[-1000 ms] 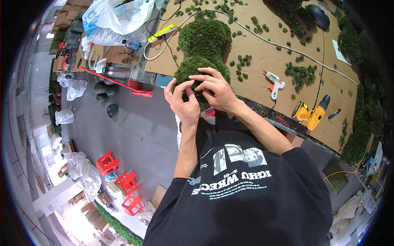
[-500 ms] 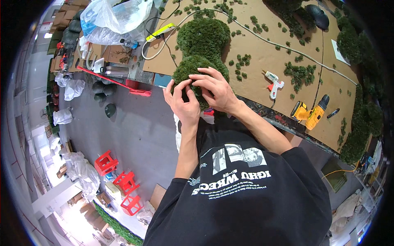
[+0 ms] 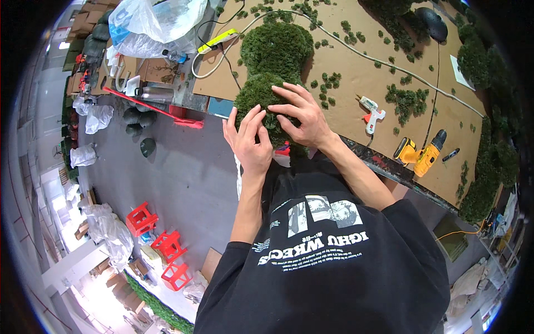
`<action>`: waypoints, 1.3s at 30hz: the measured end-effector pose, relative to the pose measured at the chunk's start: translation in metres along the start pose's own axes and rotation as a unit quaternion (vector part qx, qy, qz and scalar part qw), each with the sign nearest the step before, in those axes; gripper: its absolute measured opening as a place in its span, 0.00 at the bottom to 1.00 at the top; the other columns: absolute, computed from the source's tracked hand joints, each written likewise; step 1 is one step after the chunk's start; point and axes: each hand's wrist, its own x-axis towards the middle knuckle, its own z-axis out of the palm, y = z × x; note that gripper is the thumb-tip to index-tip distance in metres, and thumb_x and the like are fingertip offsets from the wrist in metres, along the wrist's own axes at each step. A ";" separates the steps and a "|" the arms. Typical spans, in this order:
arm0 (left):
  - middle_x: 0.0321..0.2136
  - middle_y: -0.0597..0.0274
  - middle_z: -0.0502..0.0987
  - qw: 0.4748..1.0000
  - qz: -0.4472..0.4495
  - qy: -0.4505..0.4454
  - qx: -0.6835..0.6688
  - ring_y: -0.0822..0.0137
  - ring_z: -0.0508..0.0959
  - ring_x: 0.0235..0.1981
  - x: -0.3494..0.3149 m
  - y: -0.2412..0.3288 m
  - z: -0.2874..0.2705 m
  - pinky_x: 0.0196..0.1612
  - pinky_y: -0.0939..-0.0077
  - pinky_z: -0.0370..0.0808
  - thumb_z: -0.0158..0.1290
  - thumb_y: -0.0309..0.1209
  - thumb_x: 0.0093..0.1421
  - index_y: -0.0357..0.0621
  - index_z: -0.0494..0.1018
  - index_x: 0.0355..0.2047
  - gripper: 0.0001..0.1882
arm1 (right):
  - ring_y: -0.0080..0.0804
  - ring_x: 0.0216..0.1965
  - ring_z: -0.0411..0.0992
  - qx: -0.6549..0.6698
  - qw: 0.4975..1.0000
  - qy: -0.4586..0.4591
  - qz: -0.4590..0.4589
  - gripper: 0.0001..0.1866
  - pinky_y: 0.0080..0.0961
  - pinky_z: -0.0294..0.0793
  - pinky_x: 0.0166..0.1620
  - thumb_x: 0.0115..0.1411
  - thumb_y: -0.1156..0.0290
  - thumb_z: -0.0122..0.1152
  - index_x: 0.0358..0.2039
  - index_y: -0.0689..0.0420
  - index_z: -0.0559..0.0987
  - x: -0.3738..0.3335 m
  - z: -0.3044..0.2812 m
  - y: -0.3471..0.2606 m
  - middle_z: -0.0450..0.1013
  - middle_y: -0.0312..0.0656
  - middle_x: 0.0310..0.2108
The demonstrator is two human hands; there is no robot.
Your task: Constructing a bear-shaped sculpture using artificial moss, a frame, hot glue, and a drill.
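A rounded green topiary of artificial foliage [image 3: 276, 50] lies at the table's near edge, its bulges lined up toward me. On its nearest bulge rests my right hand [image 3: 305, 116], fingers spread across the leaves and nothing visible in the grasp. My left hand [image 3: 250, 142] touches the left side of that same bulge, fingers apart and slightly bent. Its fingertips are close to the right hand's, with a gap of greenery between. Just below the hands a small red and blue thing [image 3: 283, 149] shows, too covered to make out.
Brown board [image 3: 356, 72] covers the table, with loose foliage sprigs [image 3: 407, 101] scattered over it. A white glue gun [image 3: 371, 114], a yellow cordless drill [image 3: 421, 153] and a black marker [image 3: 451, 154] lie to the right. A white cable [image 3: 384, 61] crosses behind. Red stools [image 3: 168, 245] stand on the floor.
My right hand has shifted slightly right and away from the left, its fingers straightening. The left fingers have loosened from a pinch-like curl, baring more foliage between the hands.
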 end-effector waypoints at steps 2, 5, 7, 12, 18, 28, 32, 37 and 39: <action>0.55 0.72 0.82 1.000 0.007 -0.008 0.003 0.51 0.67 0.68 0.002 -0.002 -0.004 0.74 0.44 0.52 0.55 0.25 0.62 0.53 0.82 0.48 0.15 | 0.52 0.66 0.67 0.009 1.000 0.010 0.005 0.15 0.49 0.64 0.69 0.58 0.70 0.68 0.47 0.48 0.87 0.000 0.000 0.001 0.73 0.46 0.63; 0.56 0.72 0.81 0.999 0.030 -0.033 0.001 0.50 0.67 0.68 0.003 -0.006 -0.008 0.74 0.44 0.52 0.55 0.25 0.60 0.52 0.83 0.47 0.16 | 0.53 0.65 0.68 0.009 1.000 0.017 0.020 0.13 0.46 0.67 0.68 0.59 0.70 0.67 0.45 0.48 0.88 -0.001 0.000 0.004 0.73 0.49 0.63; 0.56 0.68 0.82 0.997 0.055 -0.053 0.005 0.50 0.67 0.68 0.005 -0.008 -0.014 0.73 0.49 0.55 0.56 0.24 0.59 0.50 0.84 0.46 0.16 | 0.53 0.65 0.68 0.017 0.999 0.018 0.031 0.12 0.46 0.67 0.67 0.59 0.69 0.68 0.44 0.49 0.88 0.001 0.002 0.003 0.73 0.50 0.62; 0.57 0.67 0.81 0.994 0.067 -0.082 -0.005 0.49 0.66 0.69 0.007 -0.012 -0.020 0.73 0.48 0.55 0.56 0.24 0.58 0.50 0.84 0.46 0.17 | 0.54 0.64 0.68 0.047 0.997 0.024 0.063 0.10 0.45 0.67 0.67 0.60 0.68 0.68 0.41 0.50 0.89 0.003 0.002 0.001 0.74 0.52 0.61; 0.61 0.69 0.77 0.991 0.080 -0.107 -0.024 0.46 0.63 0.70 0.006 -0.018 -0.024 0.72 0.41 0.54 0.57 0.25 0.56 0.52 0.84 0.47 0.18 | 0.52 0.63 0.70 0.087 0.987 0.036 0.127 0.07 0.45 0.67 0.65 0.58 0.67 0.73 0.36 0.54 0.88 0.010 0.006 -0.008 0.74 0.53 0.59; 0.61 0.63 0.78 0.988 0.099 -0.112 -0.042 0.45 0.62 0.71 0.008 -0.022 -0.021 0.72 0.49 0.56 0.56 0.23 0.59 0.49 0.83 0.49 0.17 | 0.48 0.60 0.73 0.084 0.978 0.030 0.189 0.09 0.41 0.71 0.63 0.57 0.69 0.74 0.37 0.58 0.85 0.016 -0.001 -0.004 0.75 0.51 0.58; 0.60 0.63 0.78 0.989 0.097 -0.111 -0.030 0.46 0.63 0.71 0.008 -0.026 -0.025 0.72 0.49 0.57 0.56 0.23 0.59 0.49 0.84 0.48 0.17 | 0.42 0.56 0.76 0.144 0.963 0.043 0.223 0.12 0.36 0.74 0.60 0.60 0.69 0.71 0.42 0.60 0.84 0.006 -0.036 -0.014 0.77 0.51 0.55; 0.61 0.67 0.78 0.986 0.118 -0.113 -0.040 0.46 0.64 0.70 0.011 -0.029 -0.020 0.71 0.46 0.57 0.57 0.25 0.56 0.51 0.82 0.52 0.22 | 0.18 0.30 0.72 0.273 0.805 -0.037 0.526 0.13 0.20 0.73 0.35 0.69 0.63 0.65 0.40 0.62 0.81 -0.126 -0.118 0.008 0.76 0.33 0.29; 0.60 0.64 0.78 0.987 0.099 -0.098 -0.077 0.46 0.64 0.69 0.009 -0.028 -0.017 0.71 0.46 0.57 0.57 0.24 0.56 0.49 0.78 0.57 0.26 | 0.19 0.26 0.72 0.158 0.735 -0.094 0.652 0.16 0.21 0.73 0.32 0.68 0.60 0.66 0.35 0.63 0.81 -0.215 -0.145 0.033 0.75 0.33 0.25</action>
